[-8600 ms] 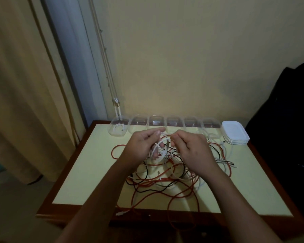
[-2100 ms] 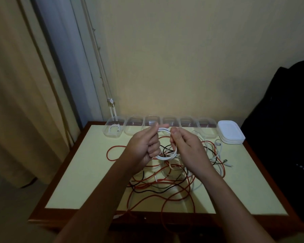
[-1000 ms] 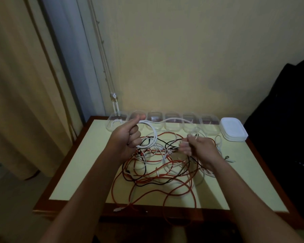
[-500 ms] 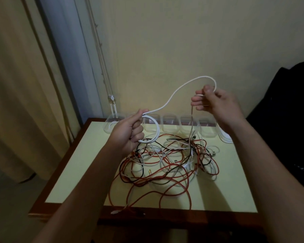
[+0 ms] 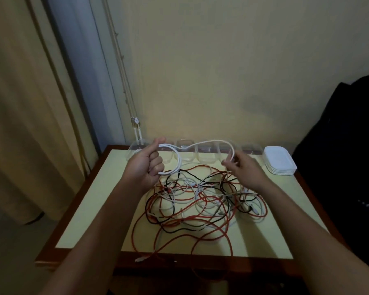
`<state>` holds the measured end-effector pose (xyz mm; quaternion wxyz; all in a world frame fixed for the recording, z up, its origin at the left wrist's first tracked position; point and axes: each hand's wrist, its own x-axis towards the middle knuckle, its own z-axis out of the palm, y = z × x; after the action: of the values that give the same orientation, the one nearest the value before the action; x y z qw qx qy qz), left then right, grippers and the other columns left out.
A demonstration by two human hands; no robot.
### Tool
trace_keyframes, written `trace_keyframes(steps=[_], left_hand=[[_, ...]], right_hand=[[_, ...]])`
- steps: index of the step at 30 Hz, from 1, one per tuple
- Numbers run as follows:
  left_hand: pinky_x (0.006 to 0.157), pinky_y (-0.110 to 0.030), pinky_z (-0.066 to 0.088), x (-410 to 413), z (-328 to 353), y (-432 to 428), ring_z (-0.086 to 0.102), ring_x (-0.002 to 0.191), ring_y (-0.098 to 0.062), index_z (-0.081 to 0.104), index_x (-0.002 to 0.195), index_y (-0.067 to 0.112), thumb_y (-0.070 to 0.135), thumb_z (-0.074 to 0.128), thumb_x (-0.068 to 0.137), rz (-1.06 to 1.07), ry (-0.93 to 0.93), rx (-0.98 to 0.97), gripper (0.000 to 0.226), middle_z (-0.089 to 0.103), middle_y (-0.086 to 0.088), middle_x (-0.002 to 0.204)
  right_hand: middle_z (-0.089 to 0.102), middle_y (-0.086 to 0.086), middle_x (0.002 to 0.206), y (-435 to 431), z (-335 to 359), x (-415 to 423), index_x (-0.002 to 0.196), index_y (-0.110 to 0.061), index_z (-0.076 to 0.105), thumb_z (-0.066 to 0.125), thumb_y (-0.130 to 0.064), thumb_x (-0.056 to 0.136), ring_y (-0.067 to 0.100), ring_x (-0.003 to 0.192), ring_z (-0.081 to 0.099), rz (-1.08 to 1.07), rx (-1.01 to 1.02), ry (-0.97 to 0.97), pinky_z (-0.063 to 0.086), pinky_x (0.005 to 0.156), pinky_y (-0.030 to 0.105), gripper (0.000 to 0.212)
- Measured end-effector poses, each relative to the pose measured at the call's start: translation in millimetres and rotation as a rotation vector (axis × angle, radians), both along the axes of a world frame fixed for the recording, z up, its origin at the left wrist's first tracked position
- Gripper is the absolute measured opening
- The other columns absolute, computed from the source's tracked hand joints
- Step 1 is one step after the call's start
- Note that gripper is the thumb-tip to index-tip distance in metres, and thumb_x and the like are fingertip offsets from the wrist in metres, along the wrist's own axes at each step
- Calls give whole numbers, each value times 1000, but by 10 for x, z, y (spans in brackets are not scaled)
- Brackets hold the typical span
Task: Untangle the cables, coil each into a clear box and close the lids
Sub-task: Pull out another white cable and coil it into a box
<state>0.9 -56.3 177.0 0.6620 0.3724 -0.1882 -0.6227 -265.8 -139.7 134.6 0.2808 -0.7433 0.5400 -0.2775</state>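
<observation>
A tangle of red, black and white cables [image 5: 202,201] lies in the middle of the table [image 5: 90,209]. My left hand [image 5: 144,167] grips a partly coiled white cable [image 5: 178,161] above the table's far left. The free run of that cable arcs rightwards to my right hand [image 5: 243,167], which pinches it between thumb and fingertips. A row of several clear boxes [image 5: 205,154] without lids stands along the far edge, behind both hands. The leftmost box [image 5: 134,152] has a white cable in it.
A stack of white lids [image 5: 279,160] sits at the far right corner. One red cable loop hangs over the table's near edge [image 5: 211,271]. A curtain [image 5: 30,103] hangs at the left, and a dark object [image 5: 345,167] stands at the right.
My right hand has come down from head height to just above the table, bringing the white cable's free run with it. My left hand has kept its grip on the coil.
</observation>
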Motion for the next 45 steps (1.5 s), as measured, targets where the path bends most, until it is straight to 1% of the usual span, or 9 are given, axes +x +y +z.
trace_keyframes(steps=[3,7,11,16,19,23,34,41,45], left_hand=[[31,-16,14,-2,-24,14,18,32,-5,63,107,11,25,51,102,10,-4,21,19,18,8,47],[29,-16,14,45,-63,28,18,31,-6,64,104,11,24,53,101,11,2,48,17,17,7,48],[28,-16,17,97,-104,2,18,30,-6,62,109,9,22,51,102,18,15,58,19,17,8,46],[30,-16,16,96,-129,-16,18,31,-6,63,109,10,22,51,102,8,10,82,19,18,7,46],[31,-16,14,66,-142,-27,18,30,-6,62,108,10,24,48,104,-1,6,93,19,18,7,44],[30,-16,14,25,-168,-52,18,30,-6,61,104,10,24,46,105,-14,11,102,20,20,7,43],[29,-16,14,-138,-46,-69,18,30,-6,59,107,9,21,46,104,-32,14,36,18,19,8,45],[35,-18,12,-198,172,47,17,36,-5,66,111,10,21,55,100,-18,-10,-37,19,18,7,53],[36,-18,11,-258,302,125,16,37,-4,66,113,8,17,58,98,-3,-65,-112,19,20,8,53]], right_hand=[[67,-1,96,7,-310,-17,97,-23,59,71,-31,92,23,91,62,60,59,191,49,81,36,15],[45,10,144,-15,-627,-78,142,-22,48,73,-40,88,34,135,38,4,80,459,39,106,44,62],[47,14,145,-39,-900,-194,143,-18,45,66,-50,91,37,132,44,-177,131,641,45,102,45,64],[71,11,97,0,-943,-223,93,-16,67,63,-32,97,31,96,65,-135,216,491,43,69,30,17],[67,-1,73,-17,-761,-210,75,-20,65,65,-33,96,22,78,65,-30,232,366,38,60,28,24],[75,4,71,-49,-286,-180,82,-11,70,70,-30,92,17,59,66,-71,291,-23,51,58,31,22],[76,11,90,-60,904,-164,88,-12,66,62,-16,95,31,77,75,-175,2,-631,56,64,40,8],[74,19,86,57,697,-368,86,-11,61,57,-12,97,28,60,71,-185,68,-298,53,53,31,12],[75,5,76,177,628,-425,101,-20,63,59,-31,95,22,60,73,-265,65,493,60,63,34,14]])
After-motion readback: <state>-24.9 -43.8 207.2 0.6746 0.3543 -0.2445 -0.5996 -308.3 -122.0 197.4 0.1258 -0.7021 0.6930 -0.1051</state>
